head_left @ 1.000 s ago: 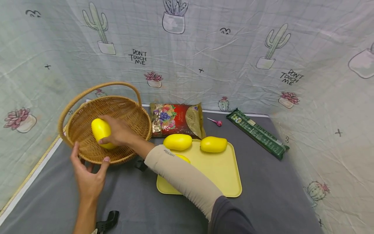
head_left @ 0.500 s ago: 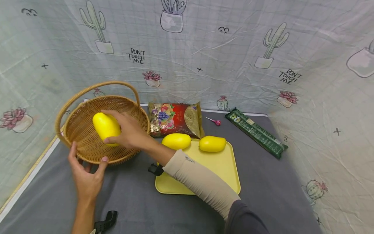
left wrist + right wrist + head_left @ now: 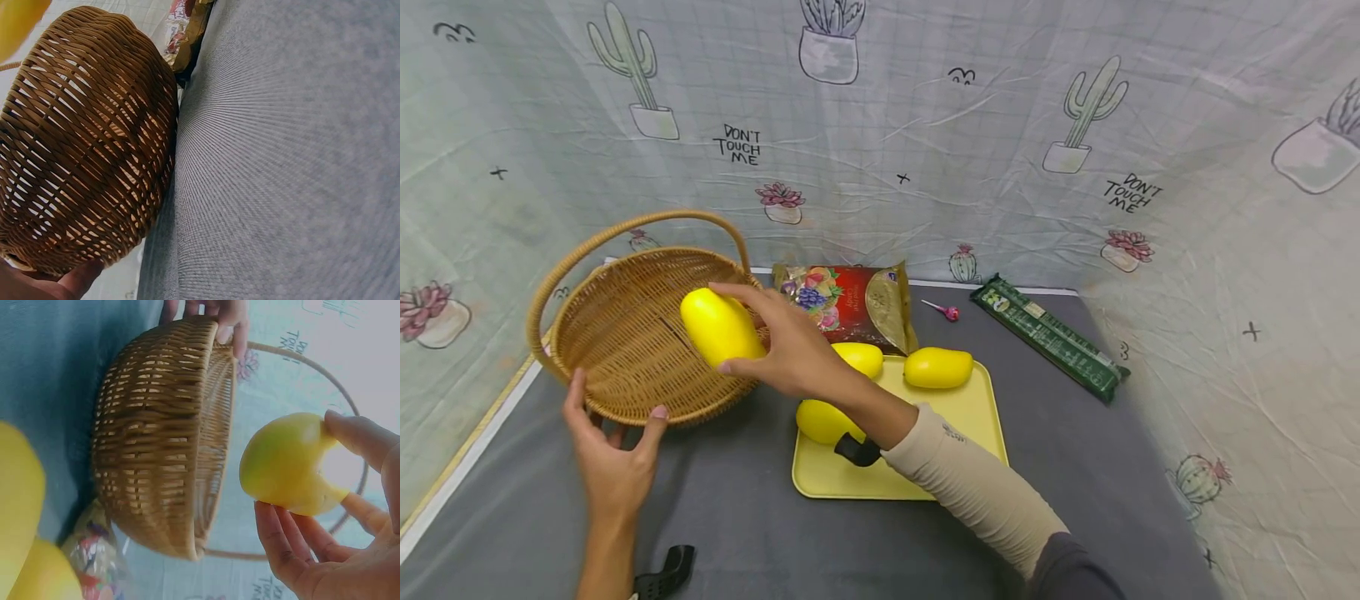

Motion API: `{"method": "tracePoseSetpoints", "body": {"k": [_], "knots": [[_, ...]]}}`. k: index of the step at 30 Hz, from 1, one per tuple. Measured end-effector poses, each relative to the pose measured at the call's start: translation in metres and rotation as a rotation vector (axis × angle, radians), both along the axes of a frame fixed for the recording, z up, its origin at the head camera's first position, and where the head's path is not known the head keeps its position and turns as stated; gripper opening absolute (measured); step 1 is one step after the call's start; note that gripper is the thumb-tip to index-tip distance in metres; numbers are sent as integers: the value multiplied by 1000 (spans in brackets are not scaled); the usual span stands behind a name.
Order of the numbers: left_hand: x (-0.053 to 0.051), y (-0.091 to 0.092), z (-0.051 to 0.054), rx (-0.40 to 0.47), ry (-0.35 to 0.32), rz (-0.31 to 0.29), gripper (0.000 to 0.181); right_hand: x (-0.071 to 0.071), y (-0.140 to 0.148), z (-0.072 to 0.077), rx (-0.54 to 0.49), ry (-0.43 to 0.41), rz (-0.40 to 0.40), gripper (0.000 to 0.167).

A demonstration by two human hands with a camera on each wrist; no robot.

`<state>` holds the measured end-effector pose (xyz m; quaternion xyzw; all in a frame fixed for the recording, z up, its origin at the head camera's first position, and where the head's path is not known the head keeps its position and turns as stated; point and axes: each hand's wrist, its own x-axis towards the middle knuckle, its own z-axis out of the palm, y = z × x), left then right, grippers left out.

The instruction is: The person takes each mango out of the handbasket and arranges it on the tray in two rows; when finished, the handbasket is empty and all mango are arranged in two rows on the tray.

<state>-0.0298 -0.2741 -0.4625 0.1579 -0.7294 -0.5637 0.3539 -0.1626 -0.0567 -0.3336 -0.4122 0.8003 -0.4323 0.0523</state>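
Note:
My right hand [image 3: 793, 342] holds a yellow mango [image 3: 718, 327] above the right side of the wicker basket [image 3: 625, 354]. In the right wrist view, thumb and fingers pinch this mango [image 3: 284, 465], which is apart from the basket rim. My left hand [image 3: 613, 471] grips the basket's near rim, thumb at the edge; the left wrist view shows the woven side [image 3: 94, 137] and part of that hand [image 3: 62, 284]. Three more mangoes, one at the right [image 3: 938, 368], one behind my wrist [image 3: 859, 358] and one nearer [image 3: 822, 421], lie on a yellow tray [image 3: 955, 407].
Behind the tray lies a red and gold candy bag [image 3: 850, 304]. A pink lollipop [image 3: 951, 313] and a long green packet [image 3: 1048, 337] lie to its right. A grey cloth [image 3: 737, 517] covers the table, and a printed curtain [image 3: 880, 225] hangs behind.
My right hand has lifted the mango out of the basket's inside and moved right towards the tray. The nearer tray mango has come into fuller view. My left hand keeps its grip on the rim.

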Motion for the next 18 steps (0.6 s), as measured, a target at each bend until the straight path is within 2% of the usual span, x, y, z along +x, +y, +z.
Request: {"method": "tracePoseSetpoints", "body": {"k": [8,18], "knots": [[-1,0,0,-12,6,-3,100,5,46,-3,-10,-49,-35,87],[0,0,0,3,-1,1,99,7,109,-20,13,-59,-135,83]]}}
